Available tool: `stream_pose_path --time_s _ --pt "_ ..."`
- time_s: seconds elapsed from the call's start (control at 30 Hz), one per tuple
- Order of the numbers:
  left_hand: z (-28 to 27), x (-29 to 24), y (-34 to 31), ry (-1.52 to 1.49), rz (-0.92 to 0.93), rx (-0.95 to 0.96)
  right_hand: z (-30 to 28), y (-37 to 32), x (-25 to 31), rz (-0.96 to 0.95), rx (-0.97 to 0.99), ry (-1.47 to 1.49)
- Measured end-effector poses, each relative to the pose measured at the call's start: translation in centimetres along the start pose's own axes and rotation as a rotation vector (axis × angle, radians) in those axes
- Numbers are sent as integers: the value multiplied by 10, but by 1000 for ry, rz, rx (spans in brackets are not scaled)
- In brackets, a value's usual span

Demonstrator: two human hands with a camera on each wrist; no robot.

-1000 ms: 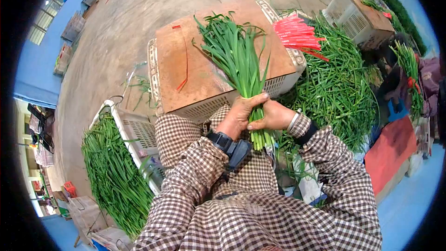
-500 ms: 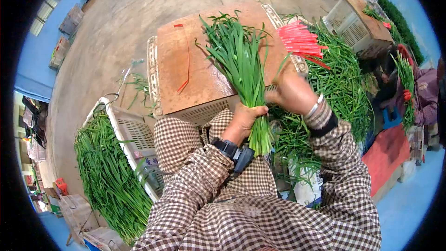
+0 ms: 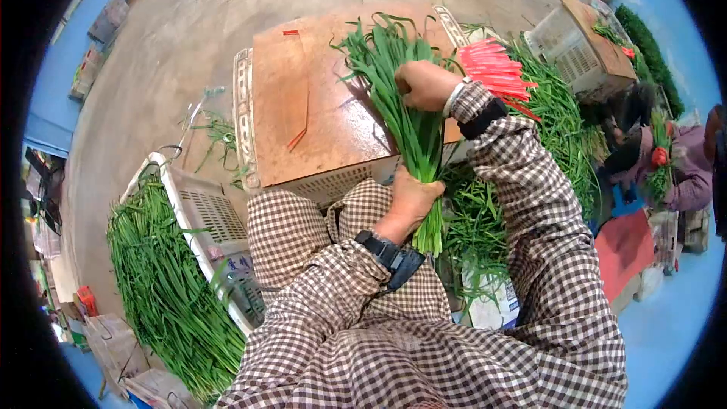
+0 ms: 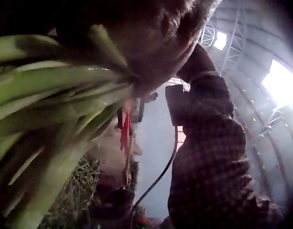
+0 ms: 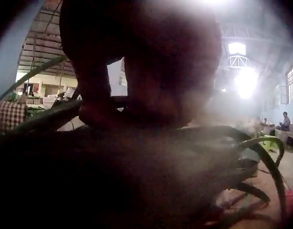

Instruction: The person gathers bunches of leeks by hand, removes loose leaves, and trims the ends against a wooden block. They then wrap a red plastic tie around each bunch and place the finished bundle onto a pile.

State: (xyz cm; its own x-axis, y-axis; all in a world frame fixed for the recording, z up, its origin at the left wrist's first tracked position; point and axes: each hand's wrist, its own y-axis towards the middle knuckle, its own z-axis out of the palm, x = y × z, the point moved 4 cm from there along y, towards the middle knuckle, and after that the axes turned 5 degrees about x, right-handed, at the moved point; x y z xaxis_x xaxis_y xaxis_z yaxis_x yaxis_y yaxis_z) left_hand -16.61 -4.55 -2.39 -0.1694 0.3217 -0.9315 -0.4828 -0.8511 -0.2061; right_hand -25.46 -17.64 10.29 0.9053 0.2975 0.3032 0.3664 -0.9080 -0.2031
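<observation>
A bunch of garlic chives (image 3: 413, 144), long flat green leaves with pale stems, slants up from the lap over the board. My left hand (image 3: 413, 198) grips it around the lower stems, and the cut ends poke out below the fist. Up among the leaves, my right hand (image 3: 429, 85) has its fingers curled and pinches at the blades. In the right wrist view the dark thumb and fingers (image 5: 151, 86) come together over a leaf. Pale stems (image 4: 51, 95) fan out from the left hand in the left wrist view.
A brown board (image 3: 326, 98) tops an upturned crate, with one red tie (image 3: 301, 132) lying on it. Red ties (image 3: 496, 72) are piled at its right edge. Loose chives fill a white crate (image 3: 198, 197) at left and heap (image 3: 556, 121) at right. Another person (image 3: 685, 159) sits far right.
Both hands held the stems at first. My right hand has let go and moved up to the leaves, while the left keeps its grip and the bunch shifts slightly right.
</observation>
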Motion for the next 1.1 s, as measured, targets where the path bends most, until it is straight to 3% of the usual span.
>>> stream_pose_path --time_s 0.07,0.13,0.2,0.27,0.33,0.43,0.47,0.53,0.6,0.67,0.73,0.8,0.87,0.93,1.0,1.1 --pt "1 -1 0 -27 5 6 -1 -9 6 -38 -39 -31" --pt "1 -8 -3 135 83 9 -4 -22 10 -63 -115 -13" --pt "-1 -4 -1 142 49 4 -1 -35 17 -62 -98 -108" --pt "1 0 1 151 17 7 -2 -46 29 -140 -213 -316" --pt "2 2 1 68 102 -36 11 -43 25 -60 -135 -389" --pt "3 4 4 41 83 12 9 -51 18 65 -443 -416" --pt "4 4 4 44 82 11 15 -43 -13 57 -556 -438" --pt "4 -7 -3 186 58 -76 -2 -51 -62 54 -763 -145" --pt "6 -7 -4 258 63 -92 -33 -87 -97 221 -655 593" --pt "5 -3 -1 329 78 -114 -41 -130 -150 246 -718 345" --pt "4 9 2 18 84 -80 -16 -165 -193 721 -492 -684" --pt "6 -3 0 -66 5 -7 -12 -195 -168 489 -564 -440" --pt "1 -13 -10 -147 -104 50 9 -211 -154 761 -228 596" --pt "3 -27 -11 -297 -175 215 41 -216 -106 427 -47 1187" --pt "8 -49 -17 -328 -86 327 74 -206 -54 24 74 1527" --pt "16 -76 -27 -242 -57 477 94 -152 -26 -166 -46 1750"
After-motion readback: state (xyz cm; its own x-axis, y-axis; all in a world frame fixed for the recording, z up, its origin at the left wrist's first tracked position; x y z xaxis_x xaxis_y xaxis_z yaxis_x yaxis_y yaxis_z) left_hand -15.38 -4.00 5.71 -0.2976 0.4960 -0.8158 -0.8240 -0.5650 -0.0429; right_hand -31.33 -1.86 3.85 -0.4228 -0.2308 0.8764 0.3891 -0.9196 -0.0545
